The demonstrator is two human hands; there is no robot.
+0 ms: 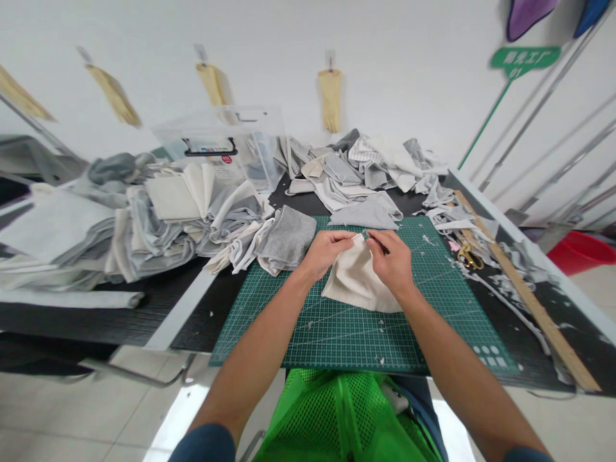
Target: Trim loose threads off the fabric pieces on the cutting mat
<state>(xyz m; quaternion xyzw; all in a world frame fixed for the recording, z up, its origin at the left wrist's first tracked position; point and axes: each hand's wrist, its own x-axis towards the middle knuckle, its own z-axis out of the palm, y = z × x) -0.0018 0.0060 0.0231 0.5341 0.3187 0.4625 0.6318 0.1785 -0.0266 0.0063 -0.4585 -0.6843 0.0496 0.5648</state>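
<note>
A cream piece of fabric (pixel 359 276) hangs from both my hands over the green cutting mat (pixel 332 343), its lower edge spread on the grid. My left hand (pixel 328 251) pinches its top corner between thumb and fingers. Close beside it, my right hand (pixel 392 260) is closed around a small dark tool with a greyish tip, held at the fabric's top edge. Most of that tool is hidden by my fingers, so its kind is unclear. A folded grey cloth (pixel 291 237) lies just left of my left hand.
Piles of grey and cream cloth (pixel 163 218) cover the left side. More fabric pieces (pixel 356 173) are heaped behind the mat, by a clear plastic box (pixel 260 154). Gold-handled scissors (pixel 469 256), scraps and a long wooden ruler (pixel 529 295) lie right. A red bucket (pixel 582 251) stands beyond.
</note>
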